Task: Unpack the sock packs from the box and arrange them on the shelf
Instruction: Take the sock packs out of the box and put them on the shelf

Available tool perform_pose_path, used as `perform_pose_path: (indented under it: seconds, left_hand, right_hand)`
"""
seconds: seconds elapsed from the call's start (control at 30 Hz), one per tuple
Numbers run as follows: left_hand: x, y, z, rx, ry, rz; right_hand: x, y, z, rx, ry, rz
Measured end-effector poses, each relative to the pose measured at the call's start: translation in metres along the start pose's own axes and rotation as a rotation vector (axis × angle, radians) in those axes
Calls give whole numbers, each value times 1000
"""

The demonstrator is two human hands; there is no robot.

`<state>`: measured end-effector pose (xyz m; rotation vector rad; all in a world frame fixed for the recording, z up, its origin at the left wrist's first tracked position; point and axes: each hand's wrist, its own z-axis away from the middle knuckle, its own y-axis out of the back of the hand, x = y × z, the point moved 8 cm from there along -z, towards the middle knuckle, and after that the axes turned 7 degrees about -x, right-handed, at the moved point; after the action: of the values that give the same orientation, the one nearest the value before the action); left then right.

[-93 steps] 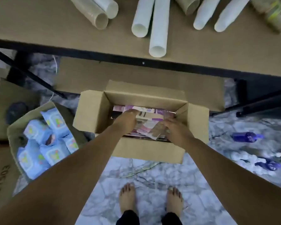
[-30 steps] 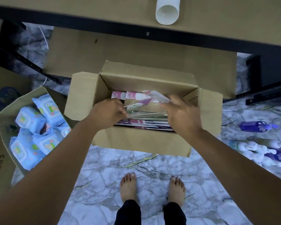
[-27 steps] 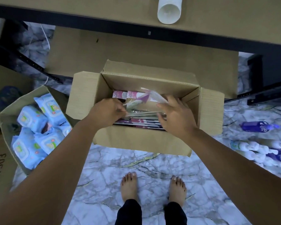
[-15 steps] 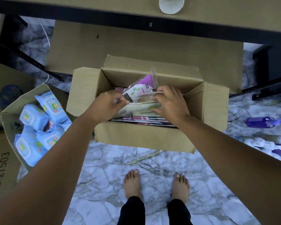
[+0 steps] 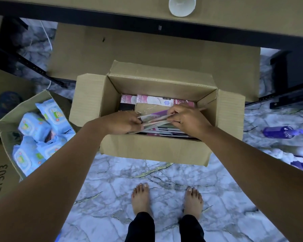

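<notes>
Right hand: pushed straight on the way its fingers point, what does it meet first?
The right hand points across the box toward the person's left, pinching the sock packs. Pushing on, it would likely meet the left hand, which grips their other end; depth is unclear.

Light: dim, cool blue cast, soft and even; source out of view. Shadows: faint on the floor point(image 5: 112, 172); deepest inside the box point(image 5: 152, 151) and beneath the shelf point(image 5: 77, 4). Glare: slight sheen on sock packs point(image 5: 154, 118). Focus: centre fairly sharp, lower corners soft. Distortion: wide-angle bowing of shelf edge toward corners.
</notes>
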<state>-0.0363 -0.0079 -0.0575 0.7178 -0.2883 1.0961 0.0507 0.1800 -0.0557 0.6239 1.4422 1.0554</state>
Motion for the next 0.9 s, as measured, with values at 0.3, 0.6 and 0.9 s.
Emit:
perform_pose_path:
  seconds: [0.3,0.6,0.9]
  left_hand:
    - [3,18,5,136,74,-140]
    - [18,57,72,405,39,-86]
    - [118,95,246,703,-71,137]
  right_hand:
    - [-14,18,16,183,10,1]
    - [-30,86,54,352,-230,-212]
    - [-137,250,105,417,-405,-382]
